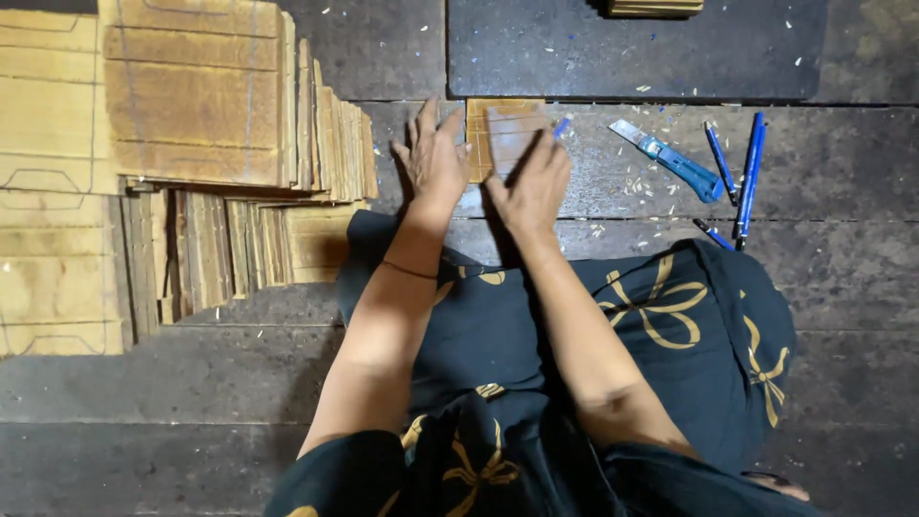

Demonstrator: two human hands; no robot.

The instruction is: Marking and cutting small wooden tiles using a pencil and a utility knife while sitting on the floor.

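A large stack of marked wooden pieces lies at left on the floor. The left hand presses flat, fingers spread, beside a small wooden piece; the right hand grips a blue pen on it, lines partly drawn. A utility knife and pens wait at right.

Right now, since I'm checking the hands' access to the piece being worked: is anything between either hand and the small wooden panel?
Nothing visible. The left hand rests at the small wooden panel's left edge, and the right hand lies on it, seemingly holding a blue pen.
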